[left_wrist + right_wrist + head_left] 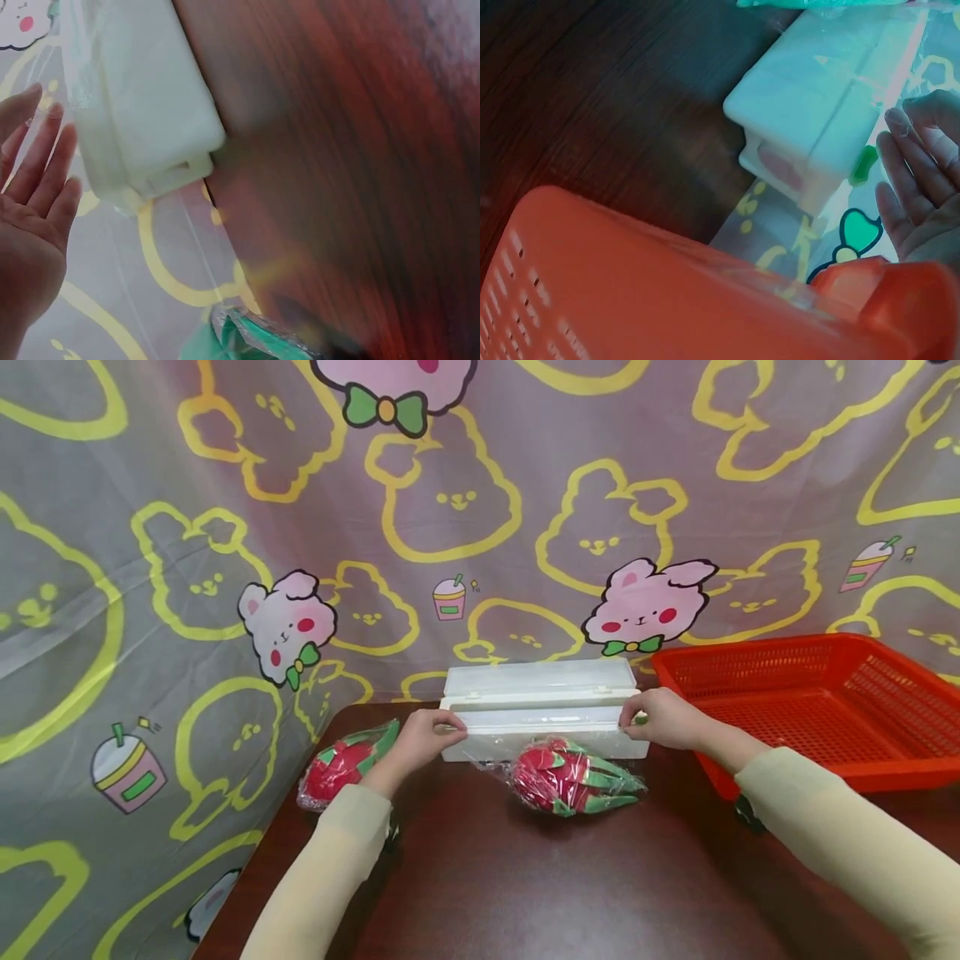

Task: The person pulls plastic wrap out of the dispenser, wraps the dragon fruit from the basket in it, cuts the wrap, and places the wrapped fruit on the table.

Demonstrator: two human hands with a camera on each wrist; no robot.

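A white cling film box point(540, 697) stands at the back of the table with its lid raised. Clear cling film point(487, 745) stretches along its front. My left hand point(426, 737) pinches the film at the box's left end, and my right hand point(662, 718) pinches it at the right end. In the wrist views, thumb and fingertips meet on the thin film, which is hard to see. In front of the box lies a red dragon fruit point(555, 778) with green tips, under shiny film. Another wrapped dragon fruit point(341, 768) lies left, beside my left forearm.
A red perforated basket point(795, 768) stands at the right, close to my right forearm. Behind the dark brown table point(525, 893) hangs a patterned curtain point(517, 510), which also runs along the left side.
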